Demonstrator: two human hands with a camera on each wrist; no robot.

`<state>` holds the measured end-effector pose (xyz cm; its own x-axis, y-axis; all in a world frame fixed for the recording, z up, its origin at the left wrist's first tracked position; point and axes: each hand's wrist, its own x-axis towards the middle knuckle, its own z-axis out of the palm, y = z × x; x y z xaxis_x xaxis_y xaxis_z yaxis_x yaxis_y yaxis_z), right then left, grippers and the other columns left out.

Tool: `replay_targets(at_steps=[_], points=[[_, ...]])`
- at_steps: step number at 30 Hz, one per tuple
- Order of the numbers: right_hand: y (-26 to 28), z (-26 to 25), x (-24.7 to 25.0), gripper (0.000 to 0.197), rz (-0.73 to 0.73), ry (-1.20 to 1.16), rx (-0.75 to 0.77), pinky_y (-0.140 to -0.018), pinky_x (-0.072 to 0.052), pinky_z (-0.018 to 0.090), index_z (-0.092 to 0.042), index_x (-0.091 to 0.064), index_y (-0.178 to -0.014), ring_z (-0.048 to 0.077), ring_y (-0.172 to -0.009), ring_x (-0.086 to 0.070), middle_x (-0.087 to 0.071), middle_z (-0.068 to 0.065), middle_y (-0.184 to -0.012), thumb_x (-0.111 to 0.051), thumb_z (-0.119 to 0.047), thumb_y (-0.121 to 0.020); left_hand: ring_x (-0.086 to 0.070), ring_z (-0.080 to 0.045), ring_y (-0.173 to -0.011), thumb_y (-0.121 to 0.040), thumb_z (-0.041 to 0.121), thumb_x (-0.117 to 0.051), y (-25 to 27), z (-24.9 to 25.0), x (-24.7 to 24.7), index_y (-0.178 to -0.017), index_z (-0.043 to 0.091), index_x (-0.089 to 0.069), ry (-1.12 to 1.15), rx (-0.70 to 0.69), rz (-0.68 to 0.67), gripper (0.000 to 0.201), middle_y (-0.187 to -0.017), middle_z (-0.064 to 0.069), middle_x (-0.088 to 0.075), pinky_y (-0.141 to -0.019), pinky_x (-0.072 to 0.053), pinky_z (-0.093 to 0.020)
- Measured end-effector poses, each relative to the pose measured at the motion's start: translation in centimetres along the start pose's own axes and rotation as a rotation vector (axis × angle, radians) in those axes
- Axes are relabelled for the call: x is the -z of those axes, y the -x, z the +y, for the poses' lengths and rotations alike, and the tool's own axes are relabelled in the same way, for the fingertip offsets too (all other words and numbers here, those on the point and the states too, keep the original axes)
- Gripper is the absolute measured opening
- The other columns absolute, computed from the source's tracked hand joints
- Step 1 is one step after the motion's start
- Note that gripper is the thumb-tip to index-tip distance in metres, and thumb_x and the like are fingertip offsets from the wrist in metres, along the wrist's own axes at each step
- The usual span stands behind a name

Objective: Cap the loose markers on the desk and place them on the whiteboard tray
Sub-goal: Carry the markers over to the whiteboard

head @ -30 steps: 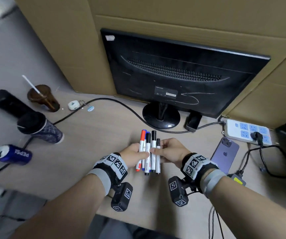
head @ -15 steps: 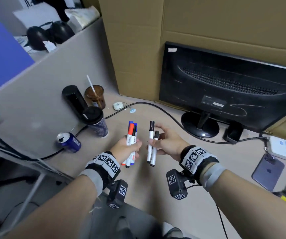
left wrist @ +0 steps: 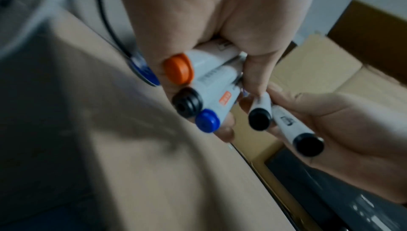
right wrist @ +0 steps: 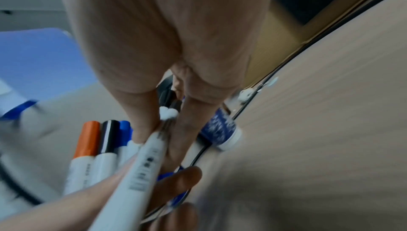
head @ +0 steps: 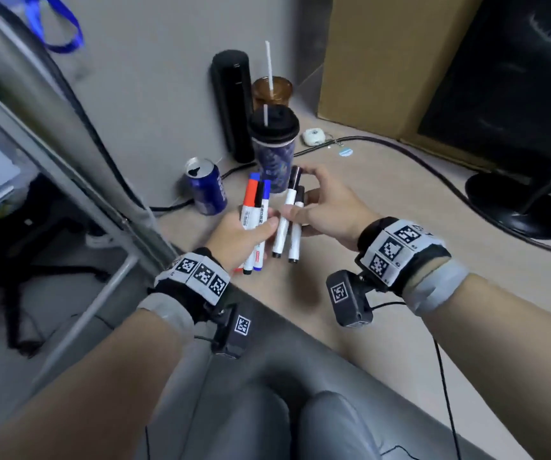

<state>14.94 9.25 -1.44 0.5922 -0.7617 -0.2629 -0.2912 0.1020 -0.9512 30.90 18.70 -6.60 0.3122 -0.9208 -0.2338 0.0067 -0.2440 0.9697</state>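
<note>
My left hand (head: 260,227) grips three capped markers (head: 254,207) with orange, black and blue caps; their butt ends (left wrist: 189,99) show in the left wrist view. My right hand (head: 304,207) pinches two black-capped markers (head: 287,224), whose white barrels (right wrist: 141,165) run toward the right wrist camera. Both bundles are upright and close together above the desk (head: 400,260) near its left front corner. My right thumb almost touches the left fingers. No whiteboard tray is in view.
Just behind the hands stand a blue can (head: 206,187), a lidded tumbler (head: 274,144), a black bottle (head: 232,104) and a brown cup with a straw (head: 272,91). A monitor base (head: 516,207) and black cable (head: 416,161) are at right, with a metal frame (head: 68,167) at left.
The single bundle held by both hands has split into three markers in the left hand and two in the right. My view has swung left and the hands now sit near the cups.
</note>
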Motion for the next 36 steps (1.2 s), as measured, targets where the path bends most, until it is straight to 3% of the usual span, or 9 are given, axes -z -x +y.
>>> replay_targets(at_steps=[5,11,15,18,21,24,29,32,36], points=[[-1.3,1.1,-5.7,0.043,-0.060,0.096,0.148,-0.083,-0.063,0.059,-0.010,-0.059,-0.118,0.029,-0.084,-0.077,-0.073,0.013,-0.095,-0.086,-0.013,-0.084,-0.077,-0.028,-0.087,-0.097,0.015,-0.067,3.5,-2.8,5.0,-0.110,0.010,-0.071,0.038,-0.096,-0.001,0.014,-0.098,-0.011,-0.079,-0.080,-0.061,-0.043],[0.3,1.6,-14.7,0.034,-0.205,0.073,0.276,-0.082,-0.066,0.048,-0.002,-0.064,-0.121,0.039,-0.098,-0.078,-0.074,0.033,-0.105,-0.077,-0.014,-0.092,-0.074,-0.021,-0.068,-0.099,0.015,-0.065,11.2,-5.9,11.3,-0.114,0.003,-0.065,-0.079,-0.215,0.187,0.020,-0.086,-0.006,-0.076,-0.061,-0.061,-0.032],[2.6,0.3,-21.7,0.014,-0.281,0.054,0.340,-0.072,-0.062,0.030,-0.002,-0.070,-0.102,0.015,-0.081,-0.078,-0.082,0.009,-0.088,-0.065,-0.015,-0.102,-0.075,-0.026,-0.071,-0.100,0.014,-0.062,17.4,-6.6,16.4,-0.114,0.003,-0.060,-0.099,-0.253,0.289,0.018,-0.086,-0.007,-0.070,-0.067,-0.062,-0.040],[4.2,-1.6,-26.1,0.026,-0.287,0.110,0.470,-0.079,-0.055,0.032,-0.004,-0.074,-0.105,0.019,-0.081,-0.072,-0.081,0.008,-0.093,-0.065,-0.028,-0.102,-0.071,-0.020,-0.066,-0.101,0.009,-0.060,21.8,-6.0,19.6,-0.119,0.002,-0.055,-0.053,-0.315,0.374,0.020,-0.085,-0.007,-0.064,-0.069,-0.064,-0.044],[6.2,-4.4,-29.8,0.019,-0.333,0.023,0.567,-0.072,-0.054,0.027,-0.010,-0.071,-0.095,0.012,-0.071,-0.060,-0.066,0.001,-0.075,-0.068,-0.029,-0.100,-0.069,-0.019,-0.067,-0.100,0.011,-0.061,26.5,-4.9,22.2,-0.115,0.010,-0.057,-0.060,-0.364,0.539,0.015,-0.088,-0.007,-0.065,-0.061,-0.060,-0.030],[7.9,-7.0,-34.1,0.017,-0.378,-0.103,0.626,-0.080,-0.064,0.030,-0.002,-0.072,-0.098,0.013,-0.071,-0.069,-0.070,0.006,-0.080,-0.078,-0.017,-0.092,-0.070,-0.024,-0.069,-0.099,0.015,-0.064,31.3,-4.3,25.2,-0.114,0.015,-0.057,-0.099,-0.388,0.767,0.017,-0.097,-0.013,-0.073,-0.067,-0.062,-0.040],[11.9,-10.8,-42.2,0.032,-0.499,-0.163,0.649,-0.072,-0.065,0.031,0.002,-0.068,-0.101,0.017,-0.064,-0.073,-0.075,0.013,-0.084,-0.085,-0.021,-0.086,-0.074,-0.016,-0.068,-0.099,0.021,-0.063,40.6,-3.5,29.3,-0.118,0.017,-0.056,-0.171,-0.424,1.084,0.021,-0.098,-0.001,-0.078,-0.060,-0.062,-0.027],[14.1,-11.7,-46.4,0.025,-0.615,-0.127,0.653,-0.082,-0.066,0.036,-0.003,-0.067,-0.094,0.026,-0.076,-0.078,-0.075,0.020,-0.092,-0.087,-0.009,-0.081,-0.075,-0.021,-0.075,-0.097,0.024,-0.064,44.8,-3.7,31.0,-0.113,0.018,-0.058,-0.224,-0.402,1.230,0.018,-0.098,-0.004,-0.076,-0.059,-0.060,-0.030],[15.8,-11.5,-51.5,0.020,-0.670,0.123,0.792,-0.066,-0.058,0.023,-0.014,-0.076,-0.092,0.017,-0.075,-0.072,-0.077,0.013,-0.091,-0.090,-0.015,-0.078,-0.074,-0.029,-0.080,-0.099,0.024,-0.062,48.8,-5.0,32.9,-0.114,0.017,-0.056,-0.197,-0.390,1.420,0.018,-0.104,-0.013,-0.069,-0.070,-0.064,-0.039]])
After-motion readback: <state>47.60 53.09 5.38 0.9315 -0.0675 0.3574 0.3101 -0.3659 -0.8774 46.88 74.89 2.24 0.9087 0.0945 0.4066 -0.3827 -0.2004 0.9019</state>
